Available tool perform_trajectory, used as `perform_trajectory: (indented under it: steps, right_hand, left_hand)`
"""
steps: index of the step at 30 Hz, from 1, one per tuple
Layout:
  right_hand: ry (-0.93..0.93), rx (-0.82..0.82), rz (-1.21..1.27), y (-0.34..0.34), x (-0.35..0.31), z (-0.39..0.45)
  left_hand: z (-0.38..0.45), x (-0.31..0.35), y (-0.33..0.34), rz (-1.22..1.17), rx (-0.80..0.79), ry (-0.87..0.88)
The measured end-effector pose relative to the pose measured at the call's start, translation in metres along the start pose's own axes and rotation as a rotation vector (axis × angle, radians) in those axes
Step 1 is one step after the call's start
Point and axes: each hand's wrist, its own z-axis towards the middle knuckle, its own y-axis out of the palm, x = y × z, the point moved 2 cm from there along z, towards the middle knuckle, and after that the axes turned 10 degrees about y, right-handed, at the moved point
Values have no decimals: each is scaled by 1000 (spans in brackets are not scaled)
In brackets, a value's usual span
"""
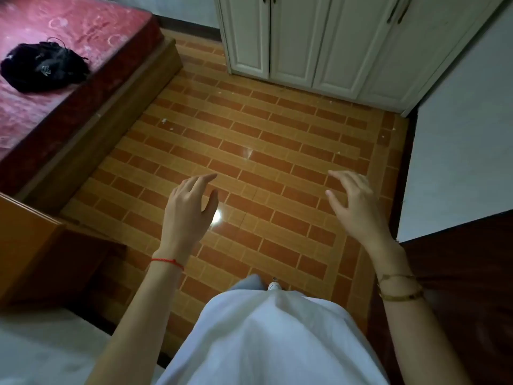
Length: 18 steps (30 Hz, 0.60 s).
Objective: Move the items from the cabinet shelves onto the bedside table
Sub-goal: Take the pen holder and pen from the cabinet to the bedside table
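Note:
A white cabinet [327, 40] stands at the far end of the room with all its doors closed, so its shelves and contents are hidden. A brown wooden bedside table [30, 245] sits at the left edge, between the bed and me. My left hand [188, 209] and my right hand [358, 207] hover over the tiled floor in front of me, both empty with fingers spread. A red string circles my left wrist and gold bracelets my right.
A bed with a red patterned mattress [69, 51] fills the upper left, with a black bag [44, 66] lying on it. Orange brick-pattern floor tiles [263, 134] stretch from me to the cabinet. A white wall [466, 134] and dark wood panel [458, 273] bound the right.

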Motion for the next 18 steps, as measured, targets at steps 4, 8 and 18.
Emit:
perform_trajectory:
  steps: [4,8,18]
  right_hand:
    - [9,-15,-21,0,6,16]
    - [-1,-35,-40,5,9,44]
    - [-16,-70,-61,39,-7,184]
  left_hand:
    - [9,-2,8,10,13,-25]
    - [28,-13,18,25,8,-53]
    - [141,-80,50,7,2,-122]
